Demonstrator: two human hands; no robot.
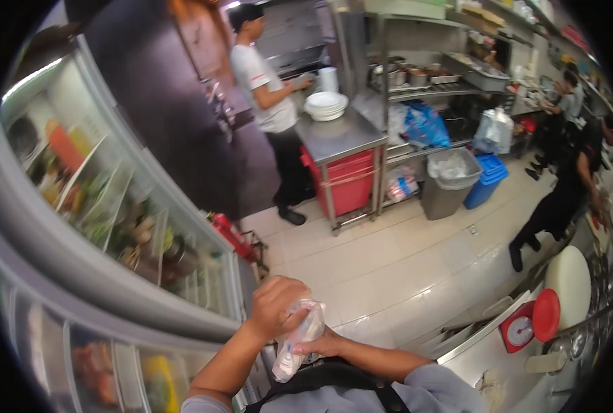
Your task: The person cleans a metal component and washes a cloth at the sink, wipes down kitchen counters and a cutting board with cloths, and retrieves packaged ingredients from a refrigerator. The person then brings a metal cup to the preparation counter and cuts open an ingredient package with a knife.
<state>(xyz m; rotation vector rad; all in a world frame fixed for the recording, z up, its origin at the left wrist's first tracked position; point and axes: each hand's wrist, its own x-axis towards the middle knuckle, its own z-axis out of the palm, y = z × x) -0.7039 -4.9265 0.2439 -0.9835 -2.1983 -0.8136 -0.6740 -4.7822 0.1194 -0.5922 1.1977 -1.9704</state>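
Close to my body I hold a crinkled, see-through plastic bag [310,326] with something pale inside; its contents are too blurred to name. My left hand [273,308] is closed around its upper left side, the fingers curled over. Lower down, my right hand [320,343] grips the bag from the right, thumb across its front. The bag's bottom hangs in front of my dark apron [337,377].
Glass-door fridges [183,275] with food stand at my left. Ahead, a person [272,103] is at a steel table [341,134] with white bowls [326,104]. A grey bin [451,182] and blue bin [487,180] stand beyond. A red scale [518,332] sits on the right counter; other people work there.
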